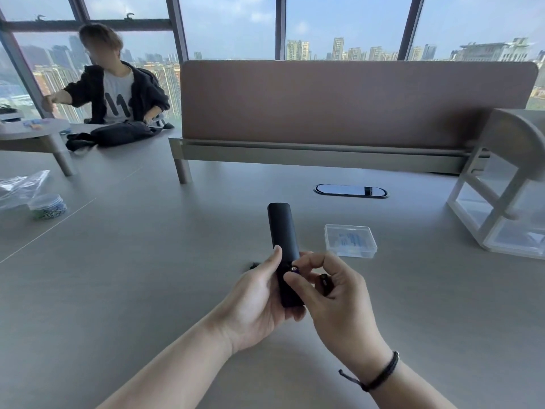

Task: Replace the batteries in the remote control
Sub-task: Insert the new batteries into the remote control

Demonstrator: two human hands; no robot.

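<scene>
Head view: left hand (259, 293) grips black remote control (283, 240) above the desk (147, 261), fingers wrapped around its lower end. Right hand (333, 293) pinches a battery (295, 270) at the compartment. Clear plastic box (350, 241) lies nearby, right

This is an open-plan office high up in a tall building. A wide grey table (124, 261) fills the frame, with an oval cable port (351, 191) set into its top at centre and a brown fabric privacy divider (339, 104) standing on legs across the upper middle. Behind it, floor-to-ceiling windows (233, 25) with dark frames look out over a skyline of high-rise blocks. In the upper left another person (118, 84) sits at the same table. A white desktop shelf (501, 184) stands at the right edge.
</scene>
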